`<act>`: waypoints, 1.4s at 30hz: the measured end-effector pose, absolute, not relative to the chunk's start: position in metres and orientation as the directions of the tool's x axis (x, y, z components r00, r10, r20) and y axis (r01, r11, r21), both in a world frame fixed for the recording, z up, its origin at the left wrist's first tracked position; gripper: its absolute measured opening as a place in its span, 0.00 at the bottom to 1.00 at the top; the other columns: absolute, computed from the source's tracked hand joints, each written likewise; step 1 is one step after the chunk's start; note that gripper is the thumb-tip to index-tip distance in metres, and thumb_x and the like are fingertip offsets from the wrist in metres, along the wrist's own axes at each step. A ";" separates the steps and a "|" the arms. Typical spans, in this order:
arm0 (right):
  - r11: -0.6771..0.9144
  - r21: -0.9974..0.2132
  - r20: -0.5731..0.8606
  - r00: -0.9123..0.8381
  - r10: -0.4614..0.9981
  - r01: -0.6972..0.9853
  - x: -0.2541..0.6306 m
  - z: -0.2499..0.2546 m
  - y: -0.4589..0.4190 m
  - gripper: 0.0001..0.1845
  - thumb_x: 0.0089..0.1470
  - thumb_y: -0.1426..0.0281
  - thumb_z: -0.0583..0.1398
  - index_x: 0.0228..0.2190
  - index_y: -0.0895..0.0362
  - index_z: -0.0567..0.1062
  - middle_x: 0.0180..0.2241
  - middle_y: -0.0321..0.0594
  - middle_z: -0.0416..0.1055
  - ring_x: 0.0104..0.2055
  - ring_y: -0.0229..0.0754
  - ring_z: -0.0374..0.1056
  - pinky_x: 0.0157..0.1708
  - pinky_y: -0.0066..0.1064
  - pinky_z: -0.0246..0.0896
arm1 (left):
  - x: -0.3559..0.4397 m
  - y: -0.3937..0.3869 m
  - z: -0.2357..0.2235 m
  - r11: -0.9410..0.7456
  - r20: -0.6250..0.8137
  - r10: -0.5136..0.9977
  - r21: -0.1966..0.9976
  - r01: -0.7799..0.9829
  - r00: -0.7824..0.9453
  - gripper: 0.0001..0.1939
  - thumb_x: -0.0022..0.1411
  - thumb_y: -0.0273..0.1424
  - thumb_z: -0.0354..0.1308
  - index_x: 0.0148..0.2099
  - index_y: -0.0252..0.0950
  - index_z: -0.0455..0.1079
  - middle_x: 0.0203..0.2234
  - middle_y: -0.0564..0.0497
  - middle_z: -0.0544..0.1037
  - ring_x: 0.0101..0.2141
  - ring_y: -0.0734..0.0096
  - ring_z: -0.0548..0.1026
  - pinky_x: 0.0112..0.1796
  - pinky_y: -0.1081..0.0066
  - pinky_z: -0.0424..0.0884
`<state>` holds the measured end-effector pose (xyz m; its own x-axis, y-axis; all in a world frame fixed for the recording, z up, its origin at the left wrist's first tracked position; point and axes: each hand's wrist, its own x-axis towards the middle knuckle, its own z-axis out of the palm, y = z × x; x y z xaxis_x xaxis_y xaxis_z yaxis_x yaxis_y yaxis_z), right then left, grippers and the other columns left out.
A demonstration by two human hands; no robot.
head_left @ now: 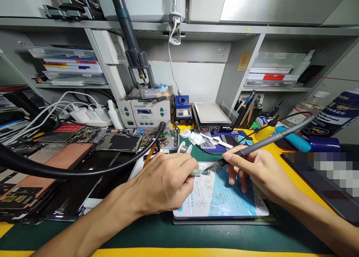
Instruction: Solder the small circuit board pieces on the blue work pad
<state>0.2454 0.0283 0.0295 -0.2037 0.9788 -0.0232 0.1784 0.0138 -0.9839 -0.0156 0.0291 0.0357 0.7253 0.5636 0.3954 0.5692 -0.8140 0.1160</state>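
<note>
Small circuit board (206,172) lies on a printed mat (221,197), the right hand (254,171) pinching a soldering iron (269,144) like a pen for fine control, its tip just beside the board, while the left hand (162,182) pinches a small unclear tool (196,172) close in.

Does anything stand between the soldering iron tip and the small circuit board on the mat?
Nothing visible does. The tip of the soldering iron in the right hand sits above the small circuit board; the small tool in the left hand lies beside it.
</note>
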 end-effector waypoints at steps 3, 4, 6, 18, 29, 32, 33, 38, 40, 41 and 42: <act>0.035 -0.983 -0.004 -0.213 0.977 0.179 0.245 0.029 0.031 0.18 0.55 0.55 0.66 0.30 0.58 0.76 0.20 0.35 0.72 0.19 0.39 0.71 0.12 0.23 0.64 | -0.016 0.029 0.036 -0.813 0.392 0.564 0.111 0.571 0.727 0.08 0.63 0.23 0.52 0.41 0.34 0.71 0.28 0.54 0.70 0.28 0.68 0.68 0.28 0.66 0.60; 0.036 -0.985 0.000 -0.209 0.978 0.170 0.244 0.029 0.031 0.18 0.55 0.55 0.67 0.30 0.58 0.76 0.19 0.35 0.72 0.19 0.39 0.71 0.12 0.23 0.65 | -0.016 0.029 0.036 -0.813 0.395 0.563 0.107 0.572 0.726 0.08 0.63 0.23 0.52 0.41 0.34 0.71 0.28 0.53 0.70 0.28 0.68 0.68 0.28 0.66 0.60; 0.016 -0.993 -0.007 -0.193 0.981 0.117 0.244 0.028 0.034 0.18 0.54 0.56 0.68 0.28 0.58 0.76 0.18 0.35 0.72 0.18 0.38 0.71 0.12 0.23 0.64 | -0.015 0.029 0.036 -0.811 0.401 0.562 0.098 0.576 0.723 0.08 0.63 0.23 0.52 0.41 0.34 0.71 0.28 0.53 0.70 0.28 0.67 0.69 0.27 0.66 0.60; -0.083 -0.993 -0.075 -0.091 0.993 -0.087 0.247 0.025 0.034 0.16 0.52 0.59 0.69 0.28 0.58 0.76 0.18 0.36 0.74 0.16 0.36 0.69 0.11 0.21 0.63 | -0.015 0.027 0.042 -0.840 0.494 0.506 0.096 0.534 0.707 0.07 0.61 0.21 0.53 0.38 0.32 0.72 0.26 0.53 0.69 0.26 0.69 0.67 0.26 0.66 0.60; -0.167 -0.972 -0.142 -0.152 0.978 -0.165 0.255 0.033 0.031 0.15 0.44 0.67 0.74 0.33 0.60 0.80 0.22 0.37 0.76 0.18 0.36 0.71 0.13 0.22 0.66 | -0.020 0.017 0.025 -0.875 0.620 0.384 0.009 0.483 0.684 0.06 0.64 0.21 0.56 0.43 0.32 0.71 0.36 0.46 0.78 0.36 0.65 0.76 0.33 0.68 0.71; -0.127 -0.981 -0.107 -0.141 0.984 -0.146 0.251 0.028 0.026 0.12 0.47 0.65 0.72 0.26 0.59 0.78 0.20 0.36 0.75 0.16 0.38 0.71 0.11 0.22 0.65 | -0.017 0.013 0.025 -0.869 0.583 0.368 -0.062 0.491 0.724 0.06 0.63 0.22 0.57 0.42 0.32 0.72 0.35 0.46 0.78 0.33 0.64 0.76 0.29 0.68 0.69; -0.113 -0.983 -0.093 -0.135 0.986 -0.143 0.250 0.027 0.024 0.13 0.49 0.64 0.71 0.24 0.58 0.76 0.18 0.35 0.73 0.15 0.38 0.71 0.10 0.22 0.64 | -0.016 0.013 0.025 -0.867 0.574 0.360 -0.084 0.491 0.735 0.06 0.63 0.22 0.57 0.41 0.32 0.73 0.34 0.46 0.78 0.31 0.64 0.75 0.27 0.67 0.68; -0.052 -0.995 -0.041 -0.120 0.992 -0.091 0.246 0.023 0.020 0.14 0.48 0.65 0.71 0.21 0.57 0.75 0.15 0.32 0.69 0.16 0.39 0.71 0.10 0.22 0.63 | -0.016 0.012 0.028 -0.868 0.556 0.350 -0.110 0.484 0.754 0.07 0.64 0.22 0.55 0.40 0.31 0.74 0.33 0.45 0.78 0.30 0.63 0.75 0.26 0.66 0.69; -0.019 -0.999 -0.014 -0.136 0.991 -0.035 0.246 0.024 0.019 0.12 0.49 0.66 0.71 0.22 0.58 0.77 0.16 0.34 0.72 0.17 0.40 0.72 0.12 0.23 0.65 | -0.017 0.012 0.029 -0.871 0.545 0.352 -0.105 0.479 0.761 0.07 0.64 0.22 0.55 0.40 0.31 0.75 0.32 0.45 0.78 0.30 0.63 0.75 0.26 0.66 0.69; -0.008 -1.000 -0.006 -0.141 0.990 -0.012 0.246 0.024 0.019 0.11 0.50 0.66 0.70 0.22 0.58 0.77 0.17 0.35 0.72 0.17 0.40 0.72 0.12 0.24 0.65 | -0.017 0.012 0.029 -0.873 0.545 0.351 -0.103 0.476 0.761 0.07 0.64 0.22 0.55 0.40 0.31 0.75 0.32 0.46 0.78 0.29 0.64 0.74 0.25 0.66 0.69; -0.002 -1.000 -0.003 -0.143 0.990 0.006 0.246 0.025 0.019 0.11 0.50 0.66 0.70 0.22 0.58 0.77 0.16 0.36 0.73 0.17 0.40 0.72 0.13 0.24 0.66 | -0.016 0.012 0.030 -0.876 0.548 0.349 -0.098 0.472 0.761 0.07 0.64 0.22 0.55 0.40 0.31 0.75 0.32 0.46 0.78 0.28 0.64 0.74 0.25 0.66 0.69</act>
